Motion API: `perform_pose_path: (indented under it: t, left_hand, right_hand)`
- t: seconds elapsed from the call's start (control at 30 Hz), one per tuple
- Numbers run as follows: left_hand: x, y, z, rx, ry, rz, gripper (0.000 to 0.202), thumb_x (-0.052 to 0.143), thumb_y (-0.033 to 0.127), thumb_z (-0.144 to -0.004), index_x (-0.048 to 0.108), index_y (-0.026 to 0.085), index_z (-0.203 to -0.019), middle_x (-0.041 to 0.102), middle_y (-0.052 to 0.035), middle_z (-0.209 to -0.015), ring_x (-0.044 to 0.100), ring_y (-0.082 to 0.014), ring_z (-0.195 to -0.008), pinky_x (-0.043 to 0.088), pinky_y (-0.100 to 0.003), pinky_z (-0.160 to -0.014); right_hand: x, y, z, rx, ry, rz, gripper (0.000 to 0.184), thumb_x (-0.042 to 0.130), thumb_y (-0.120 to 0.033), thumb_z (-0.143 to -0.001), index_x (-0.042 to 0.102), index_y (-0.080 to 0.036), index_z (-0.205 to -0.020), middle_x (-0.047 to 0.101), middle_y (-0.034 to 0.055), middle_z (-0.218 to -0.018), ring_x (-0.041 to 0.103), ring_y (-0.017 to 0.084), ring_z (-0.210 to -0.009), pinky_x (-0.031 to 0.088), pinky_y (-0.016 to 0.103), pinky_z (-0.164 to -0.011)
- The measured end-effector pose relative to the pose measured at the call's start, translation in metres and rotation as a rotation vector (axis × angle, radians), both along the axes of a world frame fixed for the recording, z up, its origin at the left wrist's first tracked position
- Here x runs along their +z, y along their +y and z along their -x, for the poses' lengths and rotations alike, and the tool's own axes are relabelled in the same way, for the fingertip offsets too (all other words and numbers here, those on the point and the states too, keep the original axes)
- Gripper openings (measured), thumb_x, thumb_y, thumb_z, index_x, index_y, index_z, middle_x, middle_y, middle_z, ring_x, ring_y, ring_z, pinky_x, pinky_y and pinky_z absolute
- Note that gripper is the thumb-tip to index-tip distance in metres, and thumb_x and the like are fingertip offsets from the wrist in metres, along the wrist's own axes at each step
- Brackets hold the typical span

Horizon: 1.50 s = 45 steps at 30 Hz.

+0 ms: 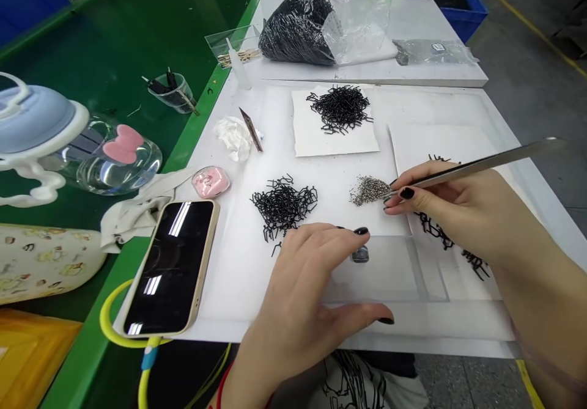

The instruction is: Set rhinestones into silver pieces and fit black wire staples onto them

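Note:
My right hand (452, 210) is shut on long steel tweezers (477, 169), their tips at the edge of a small heap of grey metal grains (368, 190). My left hand (302, 290) rests flat on the white sheet (348, 210), fingers apart, holding nothing, just beside a tangled pile of black wire pieces (283, 206). A small dark glossy piece (360, 254) lies under its fingertips. Another black pile (339, 108) sits on a paper square (334, 134). More black pieces (433, 230) lie partly hidden below my right hand.
A phone (169, 267) lies left of my left hand. Beyond stand a hobby knife (251, 129), a tissue (235, 137), a pink case (211, 181), a cup of tools (172, 93) and a bag of black pieces (298, 30). A green bench edge (192, 128) runs along the left.

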<state>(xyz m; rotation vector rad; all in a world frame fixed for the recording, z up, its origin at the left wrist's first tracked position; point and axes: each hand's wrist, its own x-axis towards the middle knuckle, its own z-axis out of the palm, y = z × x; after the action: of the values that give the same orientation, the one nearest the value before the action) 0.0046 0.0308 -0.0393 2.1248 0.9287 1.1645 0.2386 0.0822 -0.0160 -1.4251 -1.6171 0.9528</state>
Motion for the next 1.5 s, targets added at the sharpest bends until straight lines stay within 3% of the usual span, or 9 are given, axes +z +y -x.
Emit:
perform_pose_path:
  t: [0.17,0.33,0.5,0.77,0.87,1.0,1.1,1.27,1.5]
  left_hand:
    - [0.001,0.001,-0.001,0.009,0.038,0.015,0.061,0.083,0.038,-0.080,0.053,0.016,-0.128,0.067,-0.0102,-0.111,0.059,-0.0251,-0.105,0.047,-0.040,-0.092]
    - [0.003,0.001,-0.001,-0.003,0.045,0.010,0.060,0.083,0.039,-0.080,0.053,0.018,-0.128,0.067,-0.0099,-0.109,0.060,-0.0260,-0.103,0.048,-0.041,-0.091]
    - [0.002,0.001,0.000,0.004,0.061,0.006,0.056,0.083,0.038,-0.081,0.054,0.017,-0.125,0.065,-0.0112,-0.113,0.060,-0.0265,-0.106,0.048,-0.042,-0.091]
    - [0.003,0.002,-0.001,-0.021,0.039,0.001,0.051,0.083,0.035,-0.081,0.055,0.017,-0.121,0.065,-0.0117,-0.113,0.059,-0.0263,-0.106,0.047,-0.043,-0.091]
    - [0.004,0.002,-0.001,-0.023,0.032,0.000,0.051,0.083,0.033,-0.081,0.056,0.017,-0.121,0.064,-0.0109,-0.113,0.059,-0.0255,-0.105,0.047,-0.042,-0.090]
    - [0.003,0.003,-0.002,-0.024,0.026,-0.017,0.051,0.083,0.034,-0.081,0.056,0.017,-0.121,0.065,-0.0109,-0.113,0.059,-0.0253,-0.105,0.046,-0.041,-0.091]
    - [0.003,0.002,-0.001,-0.019,0.036,-0.024,0.051,0.083,0.034,-0.081,0.056,0.017,-0.121,0.065,-0.0103,-0.114,0.059,-0.0249,-0.106,0.046,-0.041,-0.092]
    - [0.003,0.001,-0.002,-0.015,0.049,-0.023,0.051,0.083,0.034,-0.081,0.056,0.016,-0.121,0.064,-0.0097,-0.114,0.059,-0.0234,-0.106,0.045,-0.038,-0.094]
    - [0.002,0.003,-0.002,-0.013,0.047,-0.022,0.049,0.080,0.038,-0.083,0.056,0.017,-0.120,0.064,-0.0105,-0.113,0.059,-0.0246,-0.103,0.046,-0.040,-0.091]
  right_hand:
    - [0.002,0.001,0.002,-0.068,-0.022,-0.017,0.008,0.067,-0.019,-0.085,0.073,-0.025,-0.085,0.075,0.0023,-0.068,0.076,0.024,-0.064,0.059,0.029,-0.049]
    - [0.002,0.001,0.005,-0.090,0.011,-0.026,0.009,0.072,-0.021,-0.083,0.077,-0.027,-0.089,0.076,0.0021,-0.071,0.077,0.025,-0.069,0.065,0.037,-0.063]
    - [0.002,0.001,0.006,-0.145,0.004,-0.020,0.010,0.074,-0.020,-0.082,0.079,-0.027,-0.086,0.077,0.0018,-0.072,0.077,0.026,-0.069,0.065,0.037,-0.060]
    - [0.003,0.000,0.006,-0.211,-0.047,-0.083,0.015,0.070,-0.020,-0.083,0.080,-0.028,-0.091,0.079,0.0011,-0.090,0.077,0.022,-0.078,0.061,0.030,-0.059]
    - [-0.001,-0.001,0.005,-0.188,-0.073,-0.125,0.013,0.070,-0.026,-0.086,0.079,-0.030,-0.093,0.078,0.0000,-0.094,0.076,0.023,-0.087,0.063,0.033,-0.071]
    - [-0.007,-0.001,0.003,-0.134,-0.141,-0.162,0.022,0.062,-0.025,-0.092,0.075,-0.032,-0.109,0.078,-0.0005,-0.102,0.074,0.023,-0.100,0.060,0.037,-0.086]
    - [-0.008,-0.001,0.001,-0.066,-0.218,-0.182,0.024,0.055,-0.023,-0.095,0.072,-0.029,-0.111,0.077,0.0001,-0.105,0.073,0.021,-0.097,0.057,0.034,-0.080]
    - [-0.006,-0.001,0.000,0.021,-0.350,-0.212,0.006,0.057,-0.021,-0.091,0.063,-0.025,-0.092,0.075,0.0015,-0.102,0.060,0.014,-0.060,0.046,0.030,-0.059]
    - [-0.012,0.003,0.002,0.081,-0.435,-0.256,0.010,0.055,-0.015,-0.085,0.054,-0.023,-0.082,0.074,0.0069,-0.098,0.069,0.023,-0.080,0.048,0.033,-0.066]
